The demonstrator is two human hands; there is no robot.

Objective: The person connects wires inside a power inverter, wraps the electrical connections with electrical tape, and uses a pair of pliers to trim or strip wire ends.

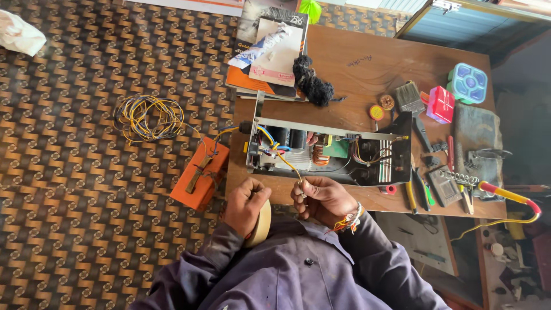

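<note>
Beige tape roll (pixel 261 225) sat gripped in our left hand (pixel 245 205); our right hand (pixel 321 198) pinched a yellow wire (pixel 284 161) from the opened unit (pixel 330 152).

We count one brown wooden worktop (pixel 356 74) and one opened metal-cased electrical unit (pixel 330 152) upon it. We count one orange box-shaped cover (pixel 201 175), one coil of yellow and dark wire (pixel 148 117), one roll of beige tape (pixel 261 224), one flat paintbrush with pale bristles (pixel 410 99), one black fibrous wad (pixel 313 85), one red plastic box (pixel 441 105) and one teal lidded box (pixel 467 83). We record two hands: the left hand (pixel 245 204), the right hand (pixel 321 198). Smaller tools at the right edge cannot be counted reliably.
</note>
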